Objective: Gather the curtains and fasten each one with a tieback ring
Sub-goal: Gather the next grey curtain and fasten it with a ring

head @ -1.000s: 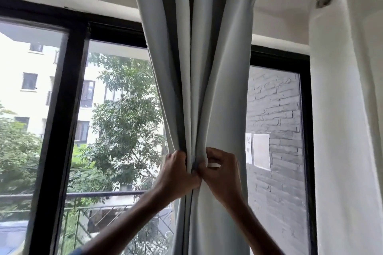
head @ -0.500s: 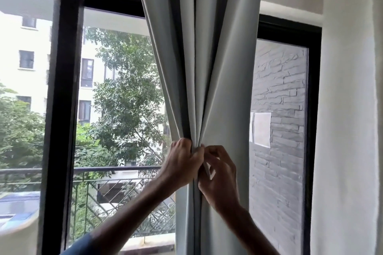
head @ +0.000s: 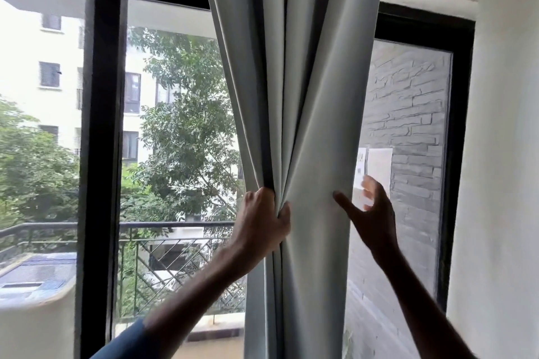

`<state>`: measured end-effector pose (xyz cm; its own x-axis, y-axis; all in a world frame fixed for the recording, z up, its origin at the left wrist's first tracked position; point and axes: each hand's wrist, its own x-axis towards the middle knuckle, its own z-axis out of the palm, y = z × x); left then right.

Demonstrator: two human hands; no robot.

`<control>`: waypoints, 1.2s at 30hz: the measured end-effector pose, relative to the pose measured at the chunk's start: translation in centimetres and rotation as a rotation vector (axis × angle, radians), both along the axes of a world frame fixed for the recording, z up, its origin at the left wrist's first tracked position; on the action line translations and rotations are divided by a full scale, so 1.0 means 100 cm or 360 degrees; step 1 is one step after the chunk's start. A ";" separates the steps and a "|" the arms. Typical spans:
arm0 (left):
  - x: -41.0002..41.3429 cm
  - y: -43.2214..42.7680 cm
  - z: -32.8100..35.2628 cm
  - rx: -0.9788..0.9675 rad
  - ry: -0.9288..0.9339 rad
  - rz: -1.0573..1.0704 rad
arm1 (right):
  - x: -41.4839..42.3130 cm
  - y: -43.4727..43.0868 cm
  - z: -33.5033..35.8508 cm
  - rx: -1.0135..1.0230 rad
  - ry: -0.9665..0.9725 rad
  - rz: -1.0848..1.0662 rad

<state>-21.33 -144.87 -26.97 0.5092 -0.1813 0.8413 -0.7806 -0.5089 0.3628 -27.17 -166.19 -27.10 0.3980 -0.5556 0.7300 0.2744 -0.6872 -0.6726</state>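
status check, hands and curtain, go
Left hand shut on pale grey fabric curtain, folds bunched. Right hand open at its right edge. No tieback ring visible.

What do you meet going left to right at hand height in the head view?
Black window frame post → green leafy tree → left hand → pale grey gathered curtain → right hand → white plastered wall.
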 end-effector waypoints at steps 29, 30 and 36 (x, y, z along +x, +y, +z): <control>-0.027 0.063 -0.180 0.0039 0.0673 -0.0769 | 0.002 0.041 -0.196 0.0625 0.0747 0.1680; -0.027 0.065 -0.182 -0.0026 0.0735 -0.0869 | 0.002 0.046 -0.199 0.0673 0.0778 0.1749; -0.027 0.065 -0.192 -0.0282 0.1016 -0.1083 | 0.000 0.058 -0.210 0.0786 0.0983 0.1932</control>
